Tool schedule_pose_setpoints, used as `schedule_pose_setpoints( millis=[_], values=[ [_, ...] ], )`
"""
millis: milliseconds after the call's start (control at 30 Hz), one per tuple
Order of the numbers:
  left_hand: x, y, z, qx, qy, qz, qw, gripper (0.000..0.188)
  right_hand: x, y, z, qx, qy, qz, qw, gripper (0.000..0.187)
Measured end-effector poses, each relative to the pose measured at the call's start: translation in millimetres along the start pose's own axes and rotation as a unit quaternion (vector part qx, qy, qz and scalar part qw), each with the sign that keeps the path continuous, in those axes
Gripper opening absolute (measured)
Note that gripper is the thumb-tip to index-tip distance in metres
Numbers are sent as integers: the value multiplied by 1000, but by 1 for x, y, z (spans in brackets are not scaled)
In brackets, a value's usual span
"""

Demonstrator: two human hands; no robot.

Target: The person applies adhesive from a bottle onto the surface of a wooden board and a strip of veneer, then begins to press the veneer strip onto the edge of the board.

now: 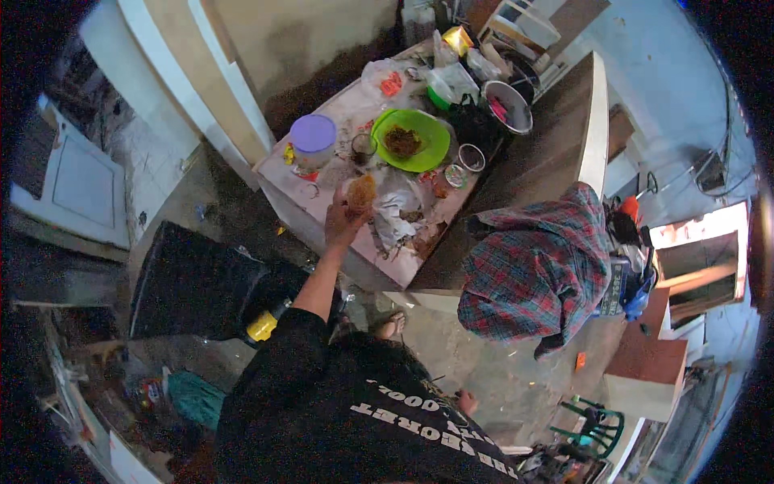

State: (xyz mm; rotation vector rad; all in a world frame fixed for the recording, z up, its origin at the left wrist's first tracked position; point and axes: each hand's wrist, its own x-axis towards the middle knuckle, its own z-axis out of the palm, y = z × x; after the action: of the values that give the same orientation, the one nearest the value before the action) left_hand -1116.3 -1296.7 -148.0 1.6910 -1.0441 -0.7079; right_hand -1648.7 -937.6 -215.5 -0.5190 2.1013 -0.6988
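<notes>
My left hand (345, 219) reaches over the near left part of a cluttered table (375, 273), fingers closed round a golden-brown lump (362, 192). Its exact kind does not show. Just beyond it stands a small glass (363, 145) with something dark inside. A wide green bowl (435, 145) holds a dark brown, stringy-looking heap (401, 142). To the left is a tub with a purple lid (313, 133). Crumpled white plastic (395, 214) lies right of my hand. My right hand does not show.
A checked cloth (536, 270) hangs over a board (528, 161) at the table's right. Black sheeting (197, 278) lies left, beside a yellow and black object (262, 325). A metal basin (518, 121) and plastic bags crowd the table's far end. A green chair (601, 427) stands lower right.
</notes>
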Motion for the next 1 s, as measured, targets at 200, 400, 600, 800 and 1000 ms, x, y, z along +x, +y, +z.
schedule_pose_setpoints(
  millis=[200, 400, 600, 800, 1000],
  values=[
    [-28, -112, -23, 147, 166, 163, 961, 97, -5, -16, 45, -23, 18, 41, 999, 30],
    [-78, -30, 76, 210, -152, 110, 960, 69, -16, 23, 19, -65, 42, 81, 994, 26],
    [19, -110, 72, 397, -124, 276, 867, 49, 46, -87, 36, 7, 77, -36, 996, 26],
    [-36, -46, 59, 303, -117, 322, 889, 25, 26, -84, 63, 80, 109, -17, 991, 24],
    [-52, 60, 2, 76, 9, 338, 938, 33, 24, -16, 81, 38, 76, 29, 996, 21]
  ],
)
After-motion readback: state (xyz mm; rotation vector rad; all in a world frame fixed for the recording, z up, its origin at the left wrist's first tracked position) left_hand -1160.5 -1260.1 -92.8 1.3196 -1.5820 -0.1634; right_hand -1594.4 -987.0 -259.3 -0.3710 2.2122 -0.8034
